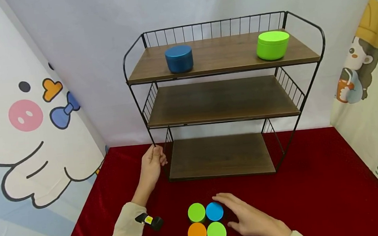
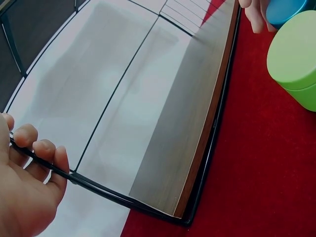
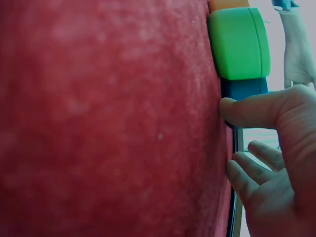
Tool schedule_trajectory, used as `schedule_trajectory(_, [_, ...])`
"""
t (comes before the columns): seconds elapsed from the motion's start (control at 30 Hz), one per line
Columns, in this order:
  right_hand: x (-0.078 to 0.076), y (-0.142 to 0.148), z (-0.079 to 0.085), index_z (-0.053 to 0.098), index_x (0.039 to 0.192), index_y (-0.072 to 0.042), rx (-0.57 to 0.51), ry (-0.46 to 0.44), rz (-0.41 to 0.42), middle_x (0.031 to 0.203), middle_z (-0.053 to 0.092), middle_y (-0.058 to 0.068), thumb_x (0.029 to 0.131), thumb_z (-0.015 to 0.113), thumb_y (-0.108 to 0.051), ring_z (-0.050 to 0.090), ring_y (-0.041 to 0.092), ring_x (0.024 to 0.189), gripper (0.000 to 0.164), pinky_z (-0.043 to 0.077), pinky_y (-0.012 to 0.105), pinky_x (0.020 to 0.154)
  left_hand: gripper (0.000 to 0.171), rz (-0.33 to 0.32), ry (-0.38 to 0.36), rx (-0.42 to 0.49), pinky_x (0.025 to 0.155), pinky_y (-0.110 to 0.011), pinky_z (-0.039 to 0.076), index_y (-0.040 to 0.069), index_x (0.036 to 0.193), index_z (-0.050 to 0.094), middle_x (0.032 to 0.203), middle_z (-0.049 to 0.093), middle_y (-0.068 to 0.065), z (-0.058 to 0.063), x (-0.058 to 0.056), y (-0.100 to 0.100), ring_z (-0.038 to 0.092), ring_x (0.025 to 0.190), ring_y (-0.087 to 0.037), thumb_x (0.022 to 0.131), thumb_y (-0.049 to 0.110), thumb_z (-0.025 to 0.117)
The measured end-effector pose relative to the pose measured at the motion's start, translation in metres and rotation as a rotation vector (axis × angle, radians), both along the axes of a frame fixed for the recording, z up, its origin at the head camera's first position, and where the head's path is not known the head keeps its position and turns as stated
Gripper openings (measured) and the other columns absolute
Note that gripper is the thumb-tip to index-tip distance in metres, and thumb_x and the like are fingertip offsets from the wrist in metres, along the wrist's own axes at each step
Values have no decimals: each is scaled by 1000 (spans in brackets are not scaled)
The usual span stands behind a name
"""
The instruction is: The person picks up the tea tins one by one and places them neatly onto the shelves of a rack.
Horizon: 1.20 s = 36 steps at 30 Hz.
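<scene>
My left hand (image 1: 152, 160) grips the black metal side post of a three-tier shelf rack (image 1: 219, 156), low on its left side; in the left wrist view the fingers curl round the rod (image 2: 94, 190). My right hand (image 1: 249, 215) is beside a tight group of round lidded tins on the red cloth, its fingers extended and thumb apart. Its fingertips are right by the blue tin (image 1: 214, 211). Around that tin stand a green tin (image 1: 196, 212), an orange tin (image 1: 197, 234) and another green tin (image 1: 216, 233). The right hand holds nothing.
On the top shelf stand a dark blue tin (image 1: 179, 59) at the left and a green tin (image 1: 272, 45) at the right. The middle shelf (image 1: 222, 100) and bottom shelf are brown boards. Red cloth (image 1: 316, 189) covers the table, with printed curtains on both sides.
</scene>
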State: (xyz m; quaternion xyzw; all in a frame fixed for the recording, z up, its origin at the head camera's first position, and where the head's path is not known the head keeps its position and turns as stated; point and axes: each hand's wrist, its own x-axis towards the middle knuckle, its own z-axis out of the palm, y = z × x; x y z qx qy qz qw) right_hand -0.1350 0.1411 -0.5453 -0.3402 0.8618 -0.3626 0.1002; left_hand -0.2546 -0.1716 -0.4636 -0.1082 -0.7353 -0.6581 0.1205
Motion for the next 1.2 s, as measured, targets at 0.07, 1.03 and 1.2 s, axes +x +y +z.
schedule_trajectory(0.07, [-2,-3,1,35,159,-18,7,1,20,162,37,9,93,72,1,47,28,142,78,47,41,112,41,-2,-2,-1,68,-29,49,-10,90,42,70,39,-12,2,1,0,44,64,-14,113,23,33])
schedule_trajectory(1.03, [-10,-17,-1,45,152,-7,-23,82,105,154,49,11,92,72,4,53,28,138,66,48,40,112,37,0,-11,-3,68,-30,50,-12,91,43,70,41,-16,1,0,0,45,64,-16,113,16,32])
schedule_trajectory(1.2, [-9,-18,0,49,148,-8,-16,75,88,150,53,7,92,73,2,57,24,133,62,49,38,110,39,1,0,0,67,-26,49,-11,90,43,69,40,-13,0,0,0,45,64,-14,113,20,33])
